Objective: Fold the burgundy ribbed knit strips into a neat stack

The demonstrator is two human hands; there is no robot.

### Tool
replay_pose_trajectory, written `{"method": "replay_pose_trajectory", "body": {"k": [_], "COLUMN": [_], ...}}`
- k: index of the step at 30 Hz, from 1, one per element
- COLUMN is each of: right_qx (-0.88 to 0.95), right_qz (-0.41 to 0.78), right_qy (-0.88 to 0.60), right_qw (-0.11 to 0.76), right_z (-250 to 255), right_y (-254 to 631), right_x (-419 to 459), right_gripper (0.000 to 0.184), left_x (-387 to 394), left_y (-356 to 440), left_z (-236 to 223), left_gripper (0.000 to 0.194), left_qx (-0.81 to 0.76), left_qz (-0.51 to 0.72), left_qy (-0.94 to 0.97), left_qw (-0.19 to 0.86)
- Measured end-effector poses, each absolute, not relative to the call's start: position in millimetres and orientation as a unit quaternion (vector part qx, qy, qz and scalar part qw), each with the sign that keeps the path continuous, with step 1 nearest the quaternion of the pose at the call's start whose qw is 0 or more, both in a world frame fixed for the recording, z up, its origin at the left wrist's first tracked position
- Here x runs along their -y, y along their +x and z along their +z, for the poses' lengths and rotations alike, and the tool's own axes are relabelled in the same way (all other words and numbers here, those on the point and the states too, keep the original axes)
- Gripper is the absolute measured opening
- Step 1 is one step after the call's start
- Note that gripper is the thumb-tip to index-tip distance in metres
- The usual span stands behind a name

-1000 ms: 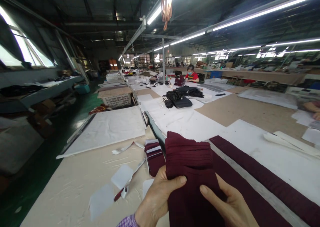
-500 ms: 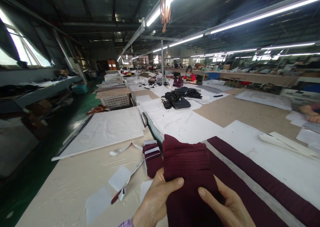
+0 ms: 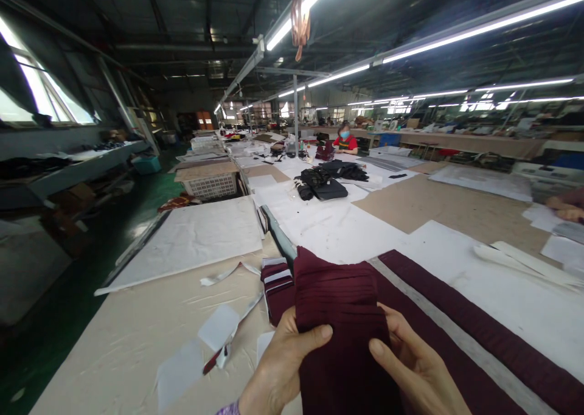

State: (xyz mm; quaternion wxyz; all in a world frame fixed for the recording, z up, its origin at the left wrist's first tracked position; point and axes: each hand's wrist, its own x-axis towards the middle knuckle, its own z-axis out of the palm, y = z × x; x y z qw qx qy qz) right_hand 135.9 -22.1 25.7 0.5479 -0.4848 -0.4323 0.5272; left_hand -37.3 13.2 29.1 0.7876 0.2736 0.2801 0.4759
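A stack of dark maroon ribbed knit pieces (image 3: 340, 305) stands up in front of me, pinched between both hands. My left hand (image 3: 283, 366) grips its left edge with the thumb across the front. At its right edge is my right hand (image 3: 415, 372), fingers spread over the front. A smaller maroon bundle with white bands (image 3: 277, 284) lies just left of the stack. Long maroon knit strips (image 3: 483, 336) run along the white paper on the table to the right.
White paper scraps (image 3: 219, 327) and a strip lie on the beige table surface (image 3: 137, 330). Black garments (image 3: 326, 181) sit farther up the long table. A person in red (image 3: 344, 140) sits far back; another person's hand (image 3: 568, 211) rests at the right edge. A green floor aisle lies to the left.
My right hand has slid a little to the right and up along the stack's edge. The view has shifted slightly; the stack stays held in both hands.
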Motion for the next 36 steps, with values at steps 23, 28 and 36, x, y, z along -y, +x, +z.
{"method": "replay_pose_trajectory", "body": {"k": [23,28,36], "right_qx": [0.471,0.484,0.455], "right_qz": [0.532,0.519,0.546], "right_qy": [-0.503,-0.52,-0.514], "right_qw": [0.492,0.476,0.479], "right_z": [14,11,31], "right_y": [136,140,133], "right_x": [22,20,22], "right_gripper": [0.03,0.033,0.031], "left_x": [-14,-14,-13], "left_y": [-35,-36,-35], "left_z": [24,23,20], "left_gripper": [0.027,0.032,0.03], "left_qx": [-0.28,-0.28,-0.269], "left_qz": [0.477,0.479,0.484], "left_qy": [0.264,0.252,0.265], "left_qw": [0.79,0.793,0.789]}}
